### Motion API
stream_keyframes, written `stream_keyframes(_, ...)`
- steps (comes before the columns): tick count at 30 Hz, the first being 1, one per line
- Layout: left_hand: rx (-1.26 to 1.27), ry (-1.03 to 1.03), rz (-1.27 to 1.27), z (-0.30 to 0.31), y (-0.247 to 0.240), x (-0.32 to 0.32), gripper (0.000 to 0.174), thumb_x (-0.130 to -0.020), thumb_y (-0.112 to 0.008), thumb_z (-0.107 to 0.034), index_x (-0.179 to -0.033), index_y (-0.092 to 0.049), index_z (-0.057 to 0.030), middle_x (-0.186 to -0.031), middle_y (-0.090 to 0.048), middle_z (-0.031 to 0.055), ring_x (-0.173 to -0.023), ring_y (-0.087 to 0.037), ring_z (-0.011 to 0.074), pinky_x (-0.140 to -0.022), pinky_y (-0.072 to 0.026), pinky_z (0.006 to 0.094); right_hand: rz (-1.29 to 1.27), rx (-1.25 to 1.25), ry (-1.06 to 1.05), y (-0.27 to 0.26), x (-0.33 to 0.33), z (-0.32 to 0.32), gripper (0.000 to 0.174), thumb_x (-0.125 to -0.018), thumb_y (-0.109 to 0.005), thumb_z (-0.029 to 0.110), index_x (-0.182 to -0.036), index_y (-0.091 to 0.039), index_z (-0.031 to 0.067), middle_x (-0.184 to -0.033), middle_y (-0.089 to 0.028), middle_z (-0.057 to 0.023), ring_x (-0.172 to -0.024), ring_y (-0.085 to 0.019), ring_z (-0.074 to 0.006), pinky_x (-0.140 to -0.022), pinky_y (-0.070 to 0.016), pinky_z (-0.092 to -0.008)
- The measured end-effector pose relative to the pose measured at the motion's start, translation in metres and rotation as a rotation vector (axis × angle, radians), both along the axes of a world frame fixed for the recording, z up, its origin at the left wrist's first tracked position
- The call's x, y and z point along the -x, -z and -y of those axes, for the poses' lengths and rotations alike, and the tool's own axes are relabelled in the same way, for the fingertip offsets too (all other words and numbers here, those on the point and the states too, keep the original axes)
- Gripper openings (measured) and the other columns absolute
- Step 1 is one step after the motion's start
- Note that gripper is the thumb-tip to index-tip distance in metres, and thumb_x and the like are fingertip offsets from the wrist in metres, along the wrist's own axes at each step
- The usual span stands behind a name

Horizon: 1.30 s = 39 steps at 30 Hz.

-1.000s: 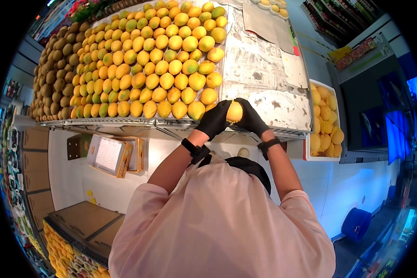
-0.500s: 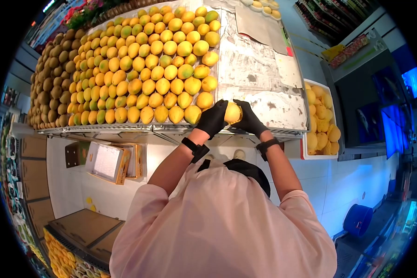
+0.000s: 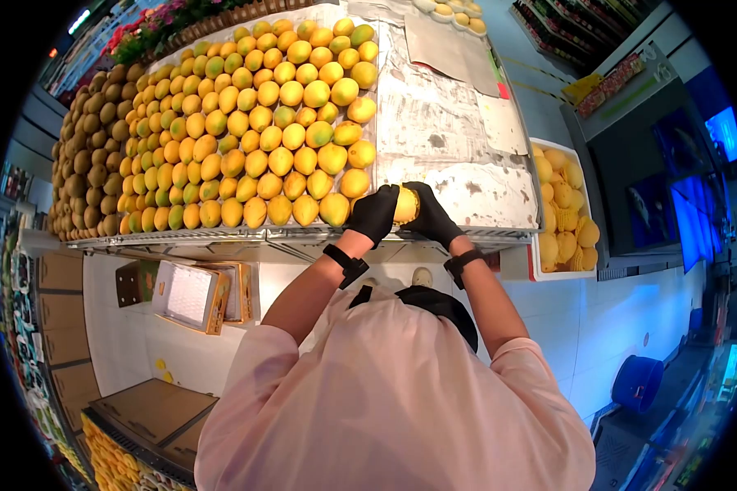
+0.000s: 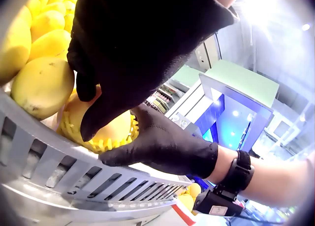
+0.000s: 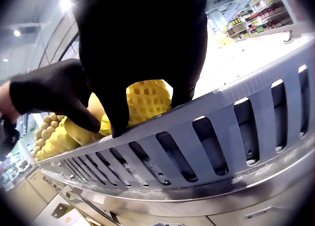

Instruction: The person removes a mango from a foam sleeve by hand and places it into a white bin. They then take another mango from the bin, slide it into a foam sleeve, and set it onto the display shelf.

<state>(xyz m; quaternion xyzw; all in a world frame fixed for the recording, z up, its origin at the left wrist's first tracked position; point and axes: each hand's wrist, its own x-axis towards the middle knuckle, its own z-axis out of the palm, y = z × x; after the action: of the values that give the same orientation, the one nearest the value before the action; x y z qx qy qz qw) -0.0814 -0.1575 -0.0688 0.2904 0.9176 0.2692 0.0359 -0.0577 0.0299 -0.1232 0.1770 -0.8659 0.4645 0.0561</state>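
Note:
A yellow mango (image 3: pixel 405 205) sits between both black-gloved hands at the front edge of the display, close beside the rows of mangoes (image 3: pixel 279 161). A yellow foam net (image 5: pixel 149 101) wraps its right part, while its left part is bare. My left hand (image 3: pixel 374 215) holds the bare side, thumb and fingers curved over it in the left wrist view. From the other side, my right hand (image 3: pixel 431 218) grips the netted part, fingers bent round the foam. Much of the fruit is hidden by the gloves.
A slotted metal rail (image 5: pixel 206 139) runs along the display's front. Brown round fruit (image 3: pixel 90 155) lies at the left. White stained paper (image 3: pixel 442 135) covers the display's right part. A white box of net-wrapped yellow fruit (image 3: pixel 535 260) stands at the right, and open cartons (image 3: pixel 219 301) lie on the floor.
Both hands and the mango have shifted slightly left in view, and the display has shifted left and down. The mango has turned, with its foam net now showing on the right side.

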Motion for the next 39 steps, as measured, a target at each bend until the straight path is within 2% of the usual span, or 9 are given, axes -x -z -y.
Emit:
stream_keyframes(6,0.046,0.028,0.068,0.004,-0.006,0.007,0.049,-0.077,-0.065,-0.002,-0.125,-0.053,-0.0070,-0.117,-0.061,0.0184,-0.101,-0.063,0.0360,-0.082,-0.0523,0.0410,0.010,-0.101,0.006,-0.009,-0.002,-0.008,0.104,-0.056,-0.088,0.011,-0.144,-0.033,0.0030,-0.138,-0.042,-0.0202,-0.129,-0.040,-0.0361,-0.110,-0.0343,-0.0392)
stream_keyframes(11,-0.004,0.028,0.027,0.004,0.001,0.007,0.058,-0.073,-0.072,-0.003,-0.128,-0.052,-0.0063,-0.120,-0.061,0.0178,-0.107,-0.061,0.0354,-0.087,-0.0515,0.0393,0.104,-0.050,-0.026,-0.013,-0.005,-0.009,0.102,-0.056,-0.087,0.011,-0.143,-0.034,0.0027,-0.139,-0.042,-0.0204,-0.130,-0.040,-0.0361,-0.111,-0.0330,-0.0393)
stream_keyframes(15,-0.058,0.045,-0.010,0.005,0.003,0.008,0.057,-0.073,-0.074,-0.008,-0.126,-0.053,-0.0055,-0.118,-0.062,0.0183,-0.107,-0.060,0.0358,-0.087,-0.0513,0.0395,0.107,-0.025,-0.028,-0.010,-0.006,-0.009,0.101,-0.056,-0.086,0.010,-0.142,-0.035,0.0025,-0.139,-0.042,-0.0209,-0.130,-0.040,-0.0369,-0.112,-0.0330,-0.0395)
stream_keyframes(21,-0.081,0.079,-0.046,0.006,0.003,0.012,0.049,-0.074,-0.071,-0.007,-0.120,-0.055,-0.0035,-0.111,-0.063,0.0186,-0.099,-0.063,0.0362,-0.080,-0.0529,0.0414,0.007,-0.135,0.014,0.000,-0.006,-0.011,0.107,-0.058,-0.090,0.013,-0.145,-0.029,0.0059,-0.140,-0.039,-0.0182,-0.131,-0.039,-0.0333,-0.111,-0.0340,-0.0398)
stream_keyframes(23,-0.051,0.086,0.012,0.005,0.000,0.011,0.054,-0.071,-0.077,-0.011,-0.119,-0.055,-0.0035,-0.110,-0.064,0.0186,-0.098,-0.063,0.0370,-0.080,-0.0529,0.0411,0.019,-0.119,0.018,0.003,-0.005,-0.012,0.105,-0.059,-0.090,0.014,-0.145,-0.031,0.0051,-0.139,-0.041,-0.0184,-0.130,-0.041,-0.0331,-0.110,-0.0354,-0.0396)
stream_keyframes(27,0.059,-0.003,0.004,-0.004,-0.002,0.003,0.051,-0.071,-0.075,-0.010,-0.118,-0.054,-0.0030,-0.105,-0.064,0.0190,-0.092,-0.064,0.0372,-0.074,-0.0535,0.0425,0.135,0.003,0.113,0.013,0.001,-0.005,0.098,-0.061,-0.090,0.017,-0.142,-0.037,0.0037,-0.134,-0.048,-0.0181,-0.124,-0.049,-0.0300,-0.105,-0.0405,-0.0386)
stream_keyframes(30,0.047,-0.011,-0.021,-0.005,0.006,0.005,0.049,-0.072,-0.075,-0.012,-0.116,-0.054,-0.0036,-0.103,-0.064,0.0193,-0.088,-0.065,0.0371,-0.073,-0.0532,0.0432,0.275,-0.010,0.104,-0.035,-0.007,0.005,0.092,-0.064,-0.089,0.019,-0.140,-0.041,0.0027,-0.131,-0.054,-0.0169,-0.118,-0.055,-0.0257,-0.101,-0.0446,-0.0367)
stream_keyframes(34,0.011,0.051,-0.023,0.003,0.008,0.008,0.045,-0.071,-0.076,-0.017,-0.109,-0.054,-0.0057,-0.096,-0.066,0.0189,-0.089,-0.065,0.0371,-0.073,-0.0528,0.0435,0.276,-0.005,0.091,-0.007,-0.007,-0.006,0.093,-0.065,-0.089,0.018,-0.141,-0.039,0.0017,-0.133,-0.053,-0.0158,-0.119,-0.055,-0.0217,-0.100,-0.0454,-0.0342)
stream_keyframes(39,0.076,0.069,0.014,0.003,0.001,0.010,0.048,-0.072,-0.077,-0.018,-0.112,-0.054,-0.0051,-0.099,-0.066,0.0194,-0.090,-0.065,0.0375,-0.073,-0.0529,0.0433,0.216,-0.028,0.057,0.006,-0.006,-0.011,0.099,-0.065,-0.089,0.014,-0.145,-0.033,0.0024,-0.136,-0.049,-0.0157,-0.122,-0.052,-0.0231,-0.101,-0.0447,-0.0340)
